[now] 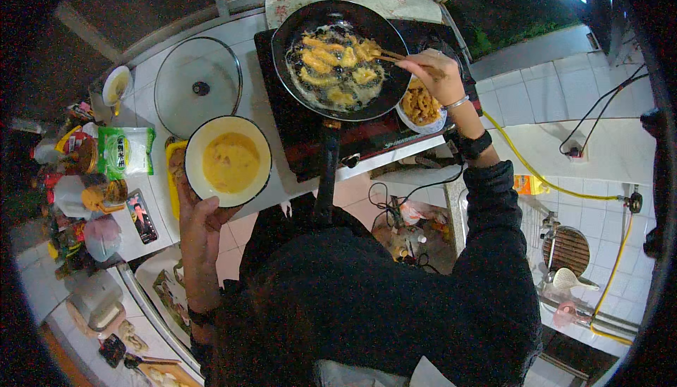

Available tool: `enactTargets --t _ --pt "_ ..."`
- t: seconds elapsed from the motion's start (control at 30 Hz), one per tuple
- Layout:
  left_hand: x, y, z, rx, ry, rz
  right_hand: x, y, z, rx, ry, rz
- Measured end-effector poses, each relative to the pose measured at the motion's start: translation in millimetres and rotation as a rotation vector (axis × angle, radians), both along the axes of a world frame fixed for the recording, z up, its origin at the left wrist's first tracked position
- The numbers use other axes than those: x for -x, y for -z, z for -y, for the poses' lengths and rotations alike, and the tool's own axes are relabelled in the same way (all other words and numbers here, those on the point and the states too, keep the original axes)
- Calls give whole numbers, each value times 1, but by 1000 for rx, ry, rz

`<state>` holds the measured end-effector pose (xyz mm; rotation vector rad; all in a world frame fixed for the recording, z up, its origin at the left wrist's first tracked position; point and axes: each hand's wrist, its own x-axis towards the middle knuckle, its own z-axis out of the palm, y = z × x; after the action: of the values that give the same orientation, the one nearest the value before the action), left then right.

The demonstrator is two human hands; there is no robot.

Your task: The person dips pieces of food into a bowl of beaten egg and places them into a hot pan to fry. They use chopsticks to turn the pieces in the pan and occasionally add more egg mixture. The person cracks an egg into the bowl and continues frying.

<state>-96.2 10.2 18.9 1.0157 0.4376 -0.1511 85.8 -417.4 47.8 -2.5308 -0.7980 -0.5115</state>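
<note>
My left hand (203, 218) grips a white, dark-rimmed bowl (193, 159) from below and the near side. Inside it is a yellow batter (232, 162) with some lumps. In my right hand (435, 75) is a pair of wooden chopsticks (389, 56), their tips at a battered piece on the right side of the frying pan (389, 93). Several golden battered pieces (320, 60) lie in bubbling oil there. The pan stands on a black glass cooktop (296, 149), its dark handle (329, 170) towards me. Under my right wrist sits a bowl of fried pieces (421, 102), partly hidden.
A glass lid (198, 70) lies on the counter left of the pan. Further left are a green-and-white packet (126, 151), a phone (142, 217) and several jars. A yellow hose (529, 167) runs along the right. A cutting board (166, 371) is at lower left.
</note>
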Motion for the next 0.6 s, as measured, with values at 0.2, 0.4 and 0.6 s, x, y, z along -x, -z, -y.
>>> enactTargets --t 0.2,0.4,0.6 --pt "0 -1 -1 4 37 22 -11 14 3 -546 504 -352" --pt "0 3 -4 -10 25 6 -19 35 13 -879 564 -578" --pt "-1 2 -5 1 37 13 -21 44 -4 -592 521 -318"
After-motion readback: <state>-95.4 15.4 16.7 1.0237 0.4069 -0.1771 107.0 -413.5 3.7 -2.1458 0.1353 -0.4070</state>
